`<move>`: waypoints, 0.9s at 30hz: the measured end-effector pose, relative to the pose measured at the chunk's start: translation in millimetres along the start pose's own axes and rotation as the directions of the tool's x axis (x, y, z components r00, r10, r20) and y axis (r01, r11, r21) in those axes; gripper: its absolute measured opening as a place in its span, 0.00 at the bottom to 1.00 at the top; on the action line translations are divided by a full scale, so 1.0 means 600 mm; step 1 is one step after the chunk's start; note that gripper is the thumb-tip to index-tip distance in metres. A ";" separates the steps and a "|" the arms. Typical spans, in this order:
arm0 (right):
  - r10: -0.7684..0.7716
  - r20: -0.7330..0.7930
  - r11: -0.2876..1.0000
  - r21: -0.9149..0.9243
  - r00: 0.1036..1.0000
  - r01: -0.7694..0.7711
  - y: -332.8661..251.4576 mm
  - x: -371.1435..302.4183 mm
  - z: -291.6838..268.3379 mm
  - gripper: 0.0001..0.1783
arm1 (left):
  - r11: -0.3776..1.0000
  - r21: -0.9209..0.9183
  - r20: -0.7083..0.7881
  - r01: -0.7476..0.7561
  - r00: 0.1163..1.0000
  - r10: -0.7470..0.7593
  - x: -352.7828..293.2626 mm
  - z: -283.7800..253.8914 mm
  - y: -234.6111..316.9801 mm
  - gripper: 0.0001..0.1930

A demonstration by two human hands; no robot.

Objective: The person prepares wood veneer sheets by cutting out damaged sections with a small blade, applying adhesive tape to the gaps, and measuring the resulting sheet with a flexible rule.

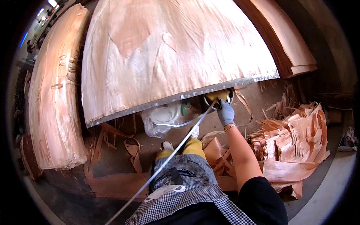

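Note:
My right hand (226, 112), in a grey-blue work glove, reaches under the front edge of a wide, bare-topped stack of thin wood veneer sheets (180, 56). Its fingers are closed at the rim of a round container (230, 98) with a yellowish-brown mass (219, 94) inside. What they grip is too small to make out. A long, thin pale rod or strip (168, 159) slants from the lower left up to these fingertips; whether the fingers hold it is unclear. My left hand is out of view.
Veneer piles stand at left (56, 97) and far right (287, 37). Broken veneer pieces (292, 142) heap up beside my right arm. Loose strips (133, 152) lie around my feet. Below the stack's edge are clear plastic wrapping (152, 129), white round items (163, 114) and a green object (183, 108).

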State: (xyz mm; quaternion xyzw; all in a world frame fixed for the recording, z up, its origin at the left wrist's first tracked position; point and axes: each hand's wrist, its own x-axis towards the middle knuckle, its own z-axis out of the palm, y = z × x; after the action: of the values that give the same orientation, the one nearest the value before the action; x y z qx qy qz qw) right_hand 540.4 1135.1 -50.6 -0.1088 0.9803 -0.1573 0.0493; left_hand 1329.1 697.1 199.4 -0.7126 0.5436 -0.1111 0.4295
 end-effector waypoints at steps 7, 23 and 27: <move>0.038 0.015 0.989 -0.141 0.999 -0.035 -0.011 0.004 0.009 0.20 | 0.996 -0.093 0.119 -0.018 0.993 0.029 0.033 0.068 -0.054 0.16; -0.767 0.313 0.479 0.861 0.560 0.174 -0.391 -0.300 -0.190 0.34 | -0.236 -0.011 -0.162 -0.972 -0.231 0.959 -0.397 -0.338 0.554 0.17; -0.764 0.356 0.447 0.894 0.539 0.043 -0.352 -0.268 -0.197 0.27 | -0.406 0.017 -0.208 -0.914 -0.400 0.892 -0.500 -0.446 0.595 0.18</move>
State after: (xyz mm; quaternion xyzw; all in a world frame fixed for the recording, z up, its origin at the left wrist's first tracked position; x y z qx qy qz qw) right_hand 723.0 1011.6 138.8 -0.3853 0.6168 -0.5315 0.4343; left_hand 803.9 812.2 192.7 0.0393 0.9254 0.2978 0.2311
